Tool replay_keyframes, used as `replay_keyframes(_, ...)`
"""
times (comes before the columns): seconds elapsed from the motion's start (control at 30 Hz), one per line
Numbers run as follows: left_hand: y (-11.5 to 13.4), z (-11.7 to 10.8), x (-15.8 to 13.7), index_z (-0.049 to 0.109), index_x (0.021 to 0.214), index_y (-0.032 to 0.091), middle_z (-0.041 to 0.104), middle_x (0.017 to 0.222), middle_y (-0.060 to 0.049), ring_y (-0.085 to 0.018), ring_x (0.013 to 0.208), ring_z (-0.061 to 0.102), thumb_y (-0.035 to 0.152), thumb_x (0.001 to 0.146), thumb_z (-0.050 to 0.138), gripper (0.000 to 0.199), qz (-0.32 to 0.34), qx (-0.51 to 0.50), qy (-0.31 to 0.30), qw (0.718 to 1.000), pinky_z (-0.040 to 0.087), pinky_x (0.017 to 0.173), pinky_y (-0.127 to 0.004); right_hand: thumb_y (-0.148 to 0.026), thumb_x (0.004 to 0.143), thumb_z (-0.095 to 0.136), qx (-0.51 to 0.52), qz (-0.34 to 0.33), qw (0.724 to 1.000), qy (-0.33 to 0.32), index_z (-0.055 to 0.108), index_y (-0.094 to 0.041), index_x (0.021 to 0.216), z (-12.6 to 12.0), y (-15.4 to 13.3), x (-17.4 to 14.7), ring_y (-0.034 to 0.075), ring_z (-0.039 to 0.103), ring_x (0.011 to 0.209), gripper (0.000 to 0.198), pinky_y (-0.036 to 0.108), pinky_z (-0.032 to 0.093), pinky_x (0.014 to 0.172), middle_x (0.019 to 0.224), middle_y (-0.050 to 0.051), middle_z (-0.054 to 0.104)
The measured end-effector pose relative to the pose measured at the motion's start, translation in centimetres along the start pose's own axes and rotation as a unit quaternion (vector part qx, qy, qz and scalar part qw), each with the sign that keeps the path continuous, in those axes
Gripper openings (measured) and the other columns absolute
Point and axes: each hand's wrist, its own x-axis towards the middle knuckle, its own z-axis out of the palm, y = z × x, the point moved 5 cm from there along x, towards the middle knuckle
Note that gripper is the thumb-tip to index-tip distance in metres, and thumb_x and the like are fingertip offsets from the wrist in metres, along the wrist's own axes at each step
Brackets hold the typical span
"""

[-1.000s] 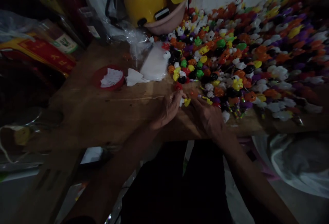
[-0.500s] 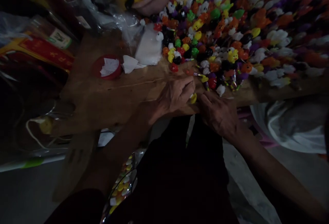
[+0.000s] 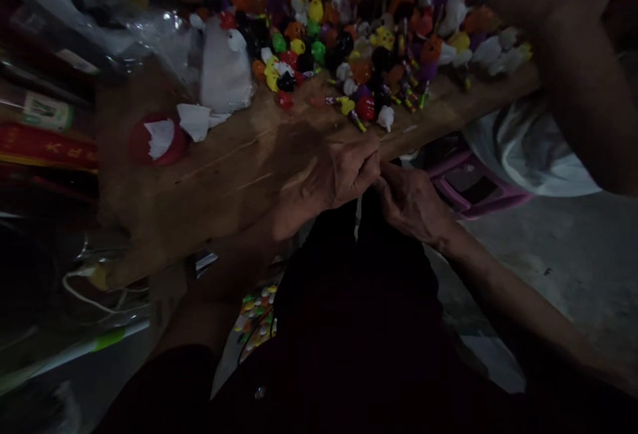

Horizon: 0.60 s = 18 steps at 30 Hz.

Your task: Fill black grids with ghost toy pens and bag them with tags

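My left hand [image 3: 346,171] is closed at the front edge of the wooden table [image 3: 214,188], fingers curled inward. Against its fingertips, my right hand [image 3: 416,205] is closed too, with thumb and fingers pinched together. Whatever lies between the two hands is hidden by the fingers and the dark. Just beyond them on the wood are a small white figure [image 3: 385,117], a red one [image 3: 365,107] and a yellow one [image 3: 347,106], the yellow one beside a striped stick. Behind these spreads a large heap of small coloured plastic figures [image 3: 343,42].
Another person's forearm [image 3: 573,55] reaches over the heap from the right. To the left stand a red round dish [image 3: 174,148] with paper slips [image 3: 160,138] and a stack of clear plastic bags [image 3: 224,68]. A pink plastic stool [image 3: 473,188] is below the table's right side.
The camera view has turned, so the table appears tilted and shifted left. A small yellow thing seen between my hands is now hidden. Another person's arm has come in from the right.
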Motion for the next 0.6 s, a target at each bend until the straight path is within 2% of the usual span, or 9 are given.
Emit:
replay_keyframes(0.03,0.1,0.4,0.0,0.056,0.085,0.024,0.063,0.074,-0.002,-0.017,0.068,0.063,0.031,0.104,0.038,0.027,-0.003,-0.019,-0.008,1.000,0.048,0.069,-0.031,-0.063,0.105,0.047,0.094,0.028,0.995,-0.025,0.060,-0.019,0.084,0.3,0.7,-0.2,0.013,0.045,0.059,0.050,0.029,0.033,0.057,0.067,0.000,0.051)
replay_keyframes(0.07,0.2,0.7,0.0,0.056,0.085,0.024,0.063,0.072,-0.001,-0.016,0.066,0.062,0.032,0.104,0.037,0.029,-0.003,-0.039,-0.015,0.999,0.049,0.069,-0.030,-0.067,0.102,0.050,0.189,0.061,0.978,-0.057,0.058,-0.019,0.082,0.7,1.4,-0.4,0.011,0.040,0.055,0.053,0.027,0.032,0.053,0.064,-0.002,0.045)
replay_keyframes(0.13,0.2,1.1,0.2,0.058,0.085,0.023,0.062,0.069,-0.001,-0.015,0.064,0.061,0.033,0.104,0.036,0.031,-0.001,-0.071,-0.021,0.997,0.049,0.069,-0.029,-0.073,0.097,0.056,0.345,0.119,0.925,-0.110,0.057,-0.020,0.082,1.4,2.7,-1.1,0.008,0.028,0.049,0.055,0.024,0.026,0.047,0.059,-0.008,0.034)
replay_keyframes(0.17,0.1,1.3,0.4,0.060,0.087,0.022,0.063,0.070,0.000,-0.014,0.064,0.061,0.034,0.104,0.037,0.032,-0.003,-0.084,-0.025,0.996,0.050,0.069,-0.029,-0.074,0.095,0.059,0.385,0.137,0.905,-0.116,0.058,-0.020,0.083,1.5,3.3,-1.5,0.007,0.025,0.047,0.055,0.023,0.024,0.045,0.058,-0.009,0.031)
replay_keyframes(0.2,-0.1,1.6,0.6,0.063,0.091,0.021,0.065,0.073,-0.001,-0.014,0.066,0.061,0.035,0.103,0.038,0.031,-0.014,-0.096,-0.034,0.995,0.050,0.071,-0.028,-0.074,0.093,0.062,0.396,0.148,0.900,-0.108,0.059,-0.019,0.083,1.4,3.8,-1.9,0.006,0.024,0.047,0.055,0.022,0.023,0.044,0.057,-0.010,0.031)
replay_keyframes(0.3,-1.1,2.7,0.8,0.068,0.102,0.020,0.069,0.083,-0.001,-0.013,0.070,0.062,0.042,0.101,0.045,0.032,-0.083,-0.165,-0.080,0.979,0.050,0.071,-0.026,-0.071,0.090,0.068,0.321,0.168,0.931,-0.045,0.065,-0.018,0.086,0.1,5.2,-3.4,0.006,0.031,0.049,0.053,0.022,0.025,0.046,0.059,-0.008,0.040)
replay_keyframes(0.4,-1.5,4.1,0.5,0.070,0.106,0.020,0.071,0.089,-0.002,-0.012,0.071,0.061,0.049,0.096,0.056,0.034,-0.147,-0.250,-0.121,0.949,0.049,0.065,-0.024,-0.066,0.092,0.067,0.228,0.172,0.958,0.006,0.073,-0.017,0.096,-0.9,5.9,-5.7,0.009,0.044,0.059,0.049,0.023,0.034,0.053,0.069,-0.002,0.054)
replay_keyframes(0.5,-1.0,5.0,-0.1,0.071,0.102,0.019,0.072,0.091,-0.003,-0.011,0.071,0.061,0.048,0.090,0.066,0.032,-0.176,-0.288,-0.137,0.931,0.047,0.061,-0.021,-0.060,0.095,0.064,0.186,0.170,0.967,0.041,0.075,-0.018,0.104,-0.8,6.2,-8.2,0.013,0.054,0.071,0.045,0.026,0.042,0.063,0.082,0.002,0.066)
replay_keyframes(0.6,-0.1,6.0,-0.9,0.073,0.096,0.018,0.071,0.088,-0.003,-0.010,0.066,0.057,0.048,0.087,0.069,0.032,-0.182,-0.303,-0.164,0.921,0.044,0.056,-0.020,-0.055,0.098,0.060,0.164,0.180,0.967,0.075,0.075,-0.018,0.109,-0.3,6.4,-10.2,0.015,0.057,0.074,0.041,0.027,0.045,0.067,0.085,0.003,0.069)
